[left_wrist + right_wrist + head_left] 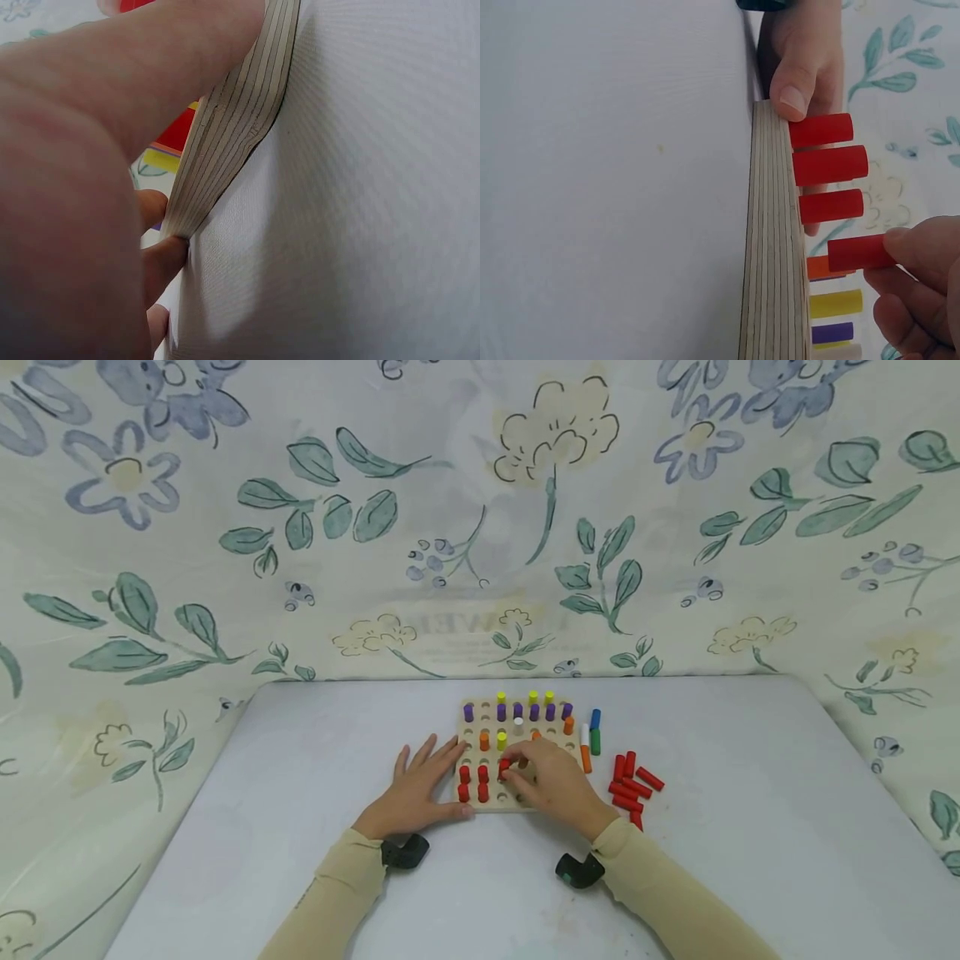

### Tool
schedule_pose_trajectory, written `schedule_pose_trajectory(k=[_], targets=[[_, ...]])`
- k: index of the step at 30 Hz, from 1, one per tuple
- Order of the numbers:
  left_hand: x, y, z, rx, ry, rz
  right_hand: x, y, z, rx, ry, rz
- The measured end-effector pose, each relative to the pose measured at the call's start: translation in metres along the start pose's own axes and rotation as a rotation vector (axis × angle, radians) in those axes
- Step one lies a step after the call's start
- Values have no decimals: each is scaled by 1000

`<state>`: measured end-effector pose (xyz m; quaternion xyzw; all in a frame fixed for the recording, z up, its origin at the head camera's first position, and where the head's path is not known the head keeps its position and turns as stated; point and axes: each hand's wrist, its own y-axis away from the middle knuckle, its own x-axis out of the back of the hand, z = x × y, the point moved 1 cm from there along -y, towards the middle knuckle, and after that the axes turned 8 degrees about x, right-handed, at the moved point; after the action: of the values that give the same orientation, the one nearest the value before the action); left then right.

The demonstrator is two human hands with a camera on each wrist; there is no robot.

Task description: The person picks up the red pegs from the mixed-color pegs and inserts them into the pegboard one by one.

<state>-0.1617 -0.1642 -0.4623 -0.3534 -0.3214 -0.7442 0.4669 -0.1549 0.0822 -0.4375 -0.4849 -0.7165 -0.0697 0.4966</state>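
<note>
A wooden pegboard lies on the white table with coloured pegs standing in some of its holes. My left hand rests along the board's left side with fingers spread, the thumb at its near left corner. Between thumb and fingertips, my right hand pinches a red peg by its outer end. In the right wrist view, that peg's free end is slightly apart from the board's face. Several red pegs stand in the board's near left holes. My right hand covers part of the board in the head view.
Loose red pegs lie in a pile right of the board. Alongside its right edge are blue, green, white and orange pegs. Purple pegs and yellow pegs stand in the far rows. Behind the table hangs flowered cloth.
</note>
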Motion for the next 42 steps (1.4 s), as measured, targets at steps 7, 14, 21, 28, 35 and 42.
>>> schedule_pose_trajectory(k=[7,14,21,28,35,42], targets=[[0,0,-1,-17,-13,18,-3,-1,2,7,0,1],[0,3,-1,-10,9,18,-8,-2,2,-3,-20,-26],[-1,3,-2,9,-3,8,-9,-2,1,-22,-27,-36],[1,3,-1,-12,6,16,-10,-2,1,-3,-32,-18],[2,2,-1,-17,2,21,-12,0,3,0,-37,-19],[2,3,3,-8,7,7,-11,2,3,3,-49,-15]])
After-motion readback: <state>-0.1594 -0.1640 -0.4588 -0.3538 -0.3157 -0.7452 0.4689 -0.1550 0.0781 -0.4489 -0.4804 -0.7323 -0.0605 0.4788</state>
